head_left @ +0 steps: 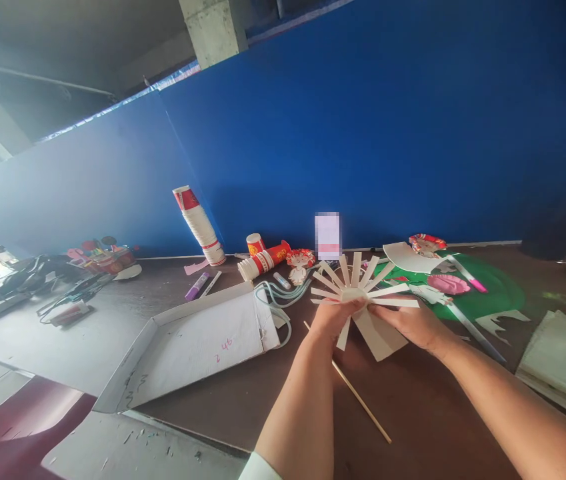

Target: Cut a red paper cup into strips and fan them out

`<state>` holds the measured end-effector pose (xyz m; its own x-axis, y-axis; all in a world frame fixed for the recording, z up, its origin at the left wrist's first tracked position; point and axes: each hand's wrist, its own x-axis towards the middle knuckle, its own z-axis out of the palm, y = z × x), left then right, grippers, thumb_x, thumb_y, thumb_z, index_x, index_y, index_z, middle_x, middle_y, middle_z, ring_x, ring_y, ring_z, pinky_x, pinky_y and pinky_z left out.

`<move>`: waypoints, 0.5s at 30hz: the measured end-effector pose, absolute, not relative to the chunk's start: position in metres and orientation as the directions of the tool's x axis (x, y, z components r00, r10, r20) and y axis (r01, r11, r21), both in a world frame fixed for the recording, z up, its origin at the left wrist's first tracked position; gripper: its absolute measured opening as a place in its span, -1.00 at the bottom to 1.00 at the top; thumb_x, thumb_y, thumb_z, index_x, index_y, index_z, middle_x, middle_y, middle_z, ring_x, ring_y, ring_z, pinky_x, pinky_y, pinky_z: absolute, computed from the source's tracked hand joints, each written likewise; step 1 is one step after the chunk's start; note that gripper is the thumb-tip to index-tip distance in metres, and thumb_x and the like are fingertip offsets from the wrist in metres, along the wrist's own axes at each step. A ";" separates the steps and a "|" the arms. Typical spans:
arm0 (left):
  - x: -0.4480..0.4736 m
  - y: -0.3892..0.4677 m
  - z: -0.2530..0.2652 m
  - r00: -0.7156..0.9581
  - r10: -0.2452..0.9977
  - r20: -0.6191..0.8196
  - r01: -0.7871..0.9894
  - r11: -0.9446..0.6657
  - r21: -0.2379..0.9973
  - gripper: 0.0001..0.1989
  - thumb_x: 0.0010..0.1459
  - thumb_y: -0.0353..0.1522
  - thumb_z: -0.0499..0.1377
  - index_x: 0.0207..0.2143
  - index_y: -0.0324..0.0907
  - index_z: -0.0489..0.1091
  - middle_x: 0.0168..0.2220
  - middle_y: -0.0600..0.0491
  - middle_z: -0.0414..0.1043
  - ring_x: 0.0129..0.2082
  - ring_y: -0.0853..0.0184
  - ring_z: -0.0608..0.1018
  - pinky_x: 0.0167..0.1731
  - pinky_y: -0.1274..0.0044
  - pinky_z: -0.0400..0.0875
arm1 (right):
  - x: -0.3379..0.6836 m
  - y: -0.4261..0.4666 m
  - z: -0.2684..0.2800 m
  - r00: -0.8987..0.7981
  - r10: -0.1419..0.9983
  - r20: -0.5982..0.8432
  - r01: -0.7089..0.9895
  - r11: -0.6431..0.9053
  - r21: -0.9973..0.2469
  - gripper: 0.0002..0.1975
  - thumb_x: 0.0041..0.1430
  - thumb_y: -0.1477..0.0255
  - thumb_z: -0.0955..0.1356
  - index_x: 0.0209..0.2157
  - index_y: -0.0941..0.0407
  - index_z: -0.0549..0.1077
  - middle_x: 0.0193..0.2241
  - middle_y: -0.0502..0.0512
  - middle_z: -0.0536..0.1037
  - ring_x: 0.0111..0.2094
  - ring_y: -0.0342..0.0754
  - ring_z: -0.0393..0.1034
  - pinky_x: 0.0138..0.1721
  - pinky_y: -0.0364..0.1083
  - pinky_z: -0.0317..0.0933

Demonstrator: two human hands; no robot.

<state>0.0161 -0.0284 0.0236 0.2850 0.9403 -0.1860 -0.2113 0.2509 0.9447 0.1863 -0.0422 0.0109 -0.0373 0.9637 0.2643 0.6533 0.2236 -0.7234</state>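
Observation:
Held up above the brown table is a paper cup cut into strips (355, 293), its pale strips splayed outward like petals around a round base. One wider uncut panel hangs down between my hands. My left hand (335, 319) pinches it near the base from the left. On the other side my right hand (413, 325) has its fingers closed on the strips and the wide panel. Below my hands, a thin wooden stick (363, 400) lies slanted on the table. Some fingertips are hidden behind the paper.
An open white cardboard box lid (187, 347) lies left. Behind stand a tall leaning cup stack (200, 227) and red cups (270, 260). A purple glue stick (197, 287) is near them. Right are a green sheet (503, 287), paper scraps, a pink-ended marker (470, 275) and a notebook (563, 360).

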 end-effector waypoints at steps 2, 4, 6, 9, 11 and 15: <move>0.018 -0.028 0.023 0.251 0.951 -0.183 -0.223 0.241 0.945 -0.75 -0.10 -0.43 0.32 -0.28 -0.25 0.54 -0.22 -0.13 0.55 -0.25 0.14 0.55 -0.09 0.29 0.38 | 0.184 -0.043 0.013 -0.073 0.960 0.270 0.652 0.250 -0.715 -0.69 0.13 0.23 0.32 -0.15 0.00 0.58 -0.05 0.01 0.59 0.03 0.12 0.40 0.05 -0.03 0.23; 0.019 -0.027 0.022 0.237 0.955 -0.179 -0.227 0.233 0.946 -0.70 -0.13 -0.46 0.32 -0.24 -0.24 0.53 -0.21 -0.12 0.55 -0.24 0.13 0.56 -0.10 0.29 0.40 | 0.183 -0.044 0.014 -0.095 0.956 0.277 0.647 0.270 -0.713 -0.69 0.15 0.22 0.30 -0.15 0.00 0.58 -0.05 0.01 0.58 0.03 0.13 0.40 0.08 0.00 0.21; 0.019 -0.027 0.022 0.233 0.957 -0.174 -0.220 0.226 0.949 -0.68 -0.14 -0.47 0.31 -0.23 -0.24 0.52 -0.19 -0.12 0.55 -0.23 0.12 0.56 -0.10 0.30 0.40 | 0.183 -0.044 0.013 -0.100 0.951 0.292 0.645 0.286 -0.709 -0.69 0.15 0.21 0.30 -0.16 -0.01 0.58 -0.05 0.00 0.59 0.03 0.14 0.41 0.09 0.02 0.21; 0.018 -0.025 0.022 0.248 0.954 -0.170 -0.208 0.224 0.952 -0.74 -0.13 -0.46 0.30 -0.29 -0.25 0.53 -0.22 -0.12 0.55 -0.23 0.15 0.55 -0.09 0.32 0.39 | 0.183 -0.042 0.010 -0.071 0.947 0.313 0.671 0.277 -0.688 -0.69 0.15 0.19 0.29 -0.20 -0.01 0.59 -0.10 0.02 0.61 0.01 0.15 0.43 0.04 0.02 0.26; 0.017 -0.023 0.022 0.245 0.949 -0.198 -0.187 0.246 0.951 -0.85 -0.12 -0.45 0.28 -0.39 -0.24 0.52 -0.32 -0.09 0.54 -0.29 0.18 0.55 -0.12 0.35 0.38 | 0.184 -0.041 0.009 -0.013 0.956 0.293 0.707 0.216 -0.674 -0.69 0.13 0.17 0.28 -0.26 0.00 0.59 -0.17 0.04 0.63 -0.03 0.16 0.46 -0.03 0.00 0.31; 0.015 -0.015 0.018 0.032 0.955 -0.294 -0.127 0.296 0.947 -0.91 -0.12 -0.41 0.29 -0.52 -0.20 0.41 -0.49 0.00 0.45 -0.43 0.28 0.49 -0.23 0.42 0.37 | 0.199 -0.039 0.017 0.193 0.954 0.230 0.752 0.006 -0.659 -0.61 0.12 0.09 0.25 -0.39 0.05 0.58 -0.43 0.11 0.64 -0.33 0.16 0.54 -0.32 0.01 0.33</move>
<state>0.0148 -0.0152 0.0180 0.0318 0.9553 -0.2941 -0.1270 0.2957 0.9468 0.1988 -0.0390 0.0171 0.1931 0.9539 0.2296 0.7521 0.0064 -0.6590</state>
